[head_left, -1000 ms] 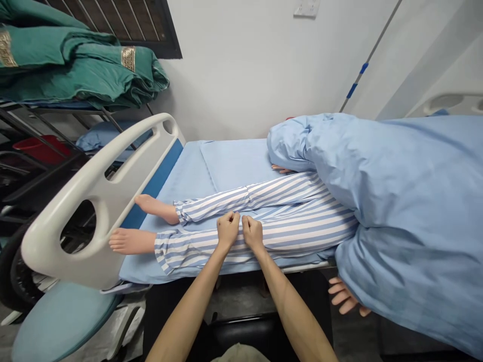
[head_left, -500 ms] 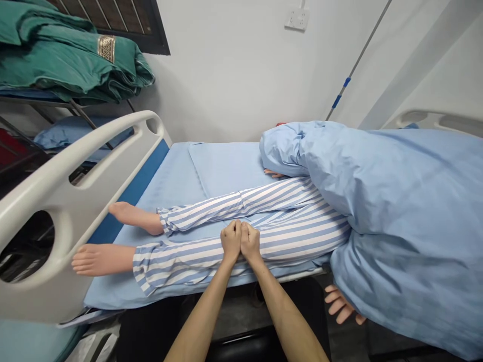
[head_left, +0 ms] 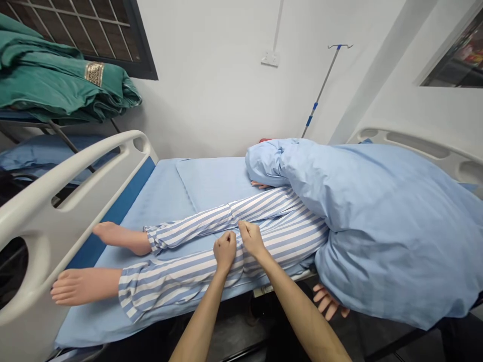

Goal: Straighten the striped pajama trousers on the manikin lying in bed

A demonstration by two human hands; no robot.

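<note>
A figure that looks like a life-size mannequin lies on the bed, wearing blue-and-white striped trousers [head_left: 283, 241]. Its near bare foot [head_left: 85, 286] and far foot [head_left: 124, 238] point left. Above the near leg, around knee height, my left hand [head_left: 225, 250] is closed in a fist. Just to its right, a little higher, is my right hand [head_left: 251, 238], also a fist. The two fists are slightly apart, and I see nothing in either. Whether they touch the cloth I cannot tell. A light blue quilt [head_left: 377, 216] covers the upper body.
At the left stands the bed's cream footboard [head_left: 85, 173]. One mannequin hand [head_left: 329, 300] hangs out under the quilt at the near edge. Behind the bed is an IV pole [head_left: 325, 83]. Green folded cloth [head_left: 56, 83] lies on a rack at back left.
My fists were side by side and touching; now they have come apart, the right one to the right. The view has tilted up, showing more wall and the pole's top.
</note>
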